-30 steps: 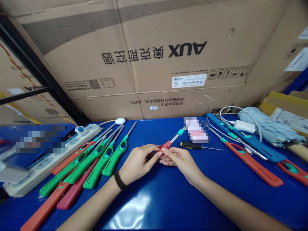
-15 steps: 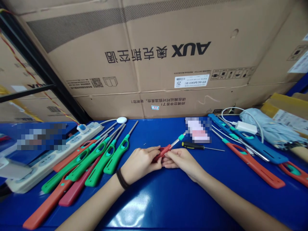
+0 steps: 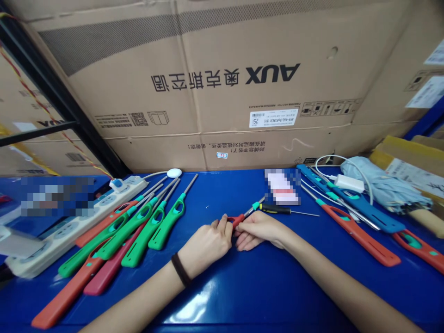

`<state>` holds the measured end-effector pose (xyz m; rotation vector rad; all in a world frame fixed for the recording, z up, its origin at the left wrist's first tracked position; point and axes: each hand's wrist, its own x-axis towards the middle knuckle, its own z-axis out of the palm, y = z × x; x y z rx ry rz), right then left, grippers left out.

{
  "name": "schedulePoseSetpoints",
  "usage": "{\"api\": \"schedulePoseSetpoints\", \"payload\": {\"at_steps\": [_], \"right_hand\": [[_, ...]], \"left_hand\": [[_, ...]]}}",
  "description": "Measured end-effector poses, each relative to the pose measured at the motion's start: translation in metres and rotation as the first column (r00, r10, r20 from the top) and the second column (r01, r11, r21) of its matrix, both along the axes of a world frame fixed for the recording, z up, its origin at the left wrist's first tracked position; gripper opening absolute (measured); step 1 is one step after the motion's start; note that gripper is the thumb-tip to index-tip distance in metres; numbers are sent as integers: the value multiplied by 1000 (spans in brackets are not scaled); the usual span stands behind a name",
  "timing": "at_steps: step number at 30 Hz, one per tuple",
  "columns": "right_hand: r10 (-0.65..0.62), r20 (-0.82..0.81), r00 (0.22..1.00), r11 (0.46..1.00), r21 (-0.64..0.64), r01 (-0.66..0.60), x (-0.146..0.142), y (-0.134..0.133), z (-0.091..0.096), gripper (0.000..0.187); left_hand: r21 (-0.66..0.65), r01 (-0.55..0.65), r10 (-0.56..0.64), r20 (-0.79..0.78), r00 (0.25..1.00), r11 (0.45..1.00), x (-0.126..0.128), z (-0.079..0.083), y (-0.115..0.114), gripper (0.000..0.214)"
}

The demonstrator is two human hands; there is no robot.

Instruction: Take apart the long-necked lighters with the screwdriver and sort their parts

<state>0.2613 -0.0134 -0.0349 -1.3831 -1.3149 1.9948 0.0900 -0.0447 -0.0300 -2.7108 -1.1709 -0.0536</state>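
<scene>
A red long-nosed gas lighter (image 3: 237, 219) is between my two hands in the middle of the blue table. My left hand (image 3: 212, 239), with a dark band at the wrist, wraps its fingers round the handle and hides most of it. The thumb and forefinger of my right hand (image 3: 258, 230) pinch the front of the red body, while its other fingers curl loosely below. The metal tube, with a teal collar (image 3: 255, 206), points up and right past my right hand. Just beyond that hand lies a black and yellow screwdriver (image 3: 275, 209).
Several green lighters (image 3: 169, 222) and red and orange ones (image 3: 67, 296) lie at left, by a white power strip (image 3: 104, 203). At right are an orange lighter (image 3: 360, 236), blue lighters (image 3: 371, 210), a white adapter (image 3: 349, 183) and a folded umbrella (image 3: 381, 185). A large cardboard box (image 3: 208, 106) stands behind.
My left hand has rolled over the handle, its back now turned more upward, covering more of the red body. The lighter sits slightly lower and left. The view has shifted a little.
</scene>
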Motion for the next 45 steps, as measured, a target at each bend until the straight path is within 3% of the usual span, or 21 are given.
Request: {"api": "schedulePoseSetpoints", "payload": {"at_steps": [5, 9, 13, 20, 25, 28, 29, 31, 33, 36, 39, 45], "right_hand": [[53, 62, 997, 999, -10, -52, -1, 5, 5, 17], [82, 91, 992, 997, 2, -83, -4, 8, 5, 20], [95, 81, 992, 995, 29, -98, -3, 10, 3, 17], [129, 115, 985, 984, 106, -141, -2, 12, 1, 18], [59, 184, 981, 941, 319, -116, -1, -2, -3, 23], [-73, 224, 972, 841, 538, -61, 4, -21, -4, 18], [-103, 250, 963, 769, 634, -83, 7, -28, -3, 19], [-154, 388, 909, 522, 813, -259, 12, -40, -2, 27], [-214, 509, 834, 374, 831, -411, 15, -48, -2, 34], [-265, 601, 754, 343, 790, -509, 16, -52, -4, 37], [-286, 628, 724, 319, 775, -546, 13, -51, -7, 37], [-326, 690, 646, 209, 720, -662, 9, -53, -10, 35]], "left_hand": [[141, 66, -50, -110, 993, 988, -2, -8, -3, 29], [303, 140, -87, -183, 979, 943, -7, -17, -5, 36], [416, 137, -44, -225, 973, 899, -12, -22, -9, 46], [370, 63, 3, -175, 985, 927, -16, -16, -13, 50], [389, 71, -28, -116, 993, 918, -21, -19, -12, 45], [416, 76, -36, -103, 994, 906, -22, -22, -11, 46], [423, 74, -36, -97, 995, 903, -23, -22, -11, 47], [436, 74, -43, -79, 996, 897, -23, -23, -10, 47], [450, 80, -63, -54, 997, 889, -23, -23, -10, 46], [449, 80, -80, -20, 997, 890, -23, -22, -9, 43], [432, 73, -80, -2, 997, 899, -23, -21, -9, 43], [420, 100, -122, 27, 992, 902, -25, -22, -9, 39]]}}
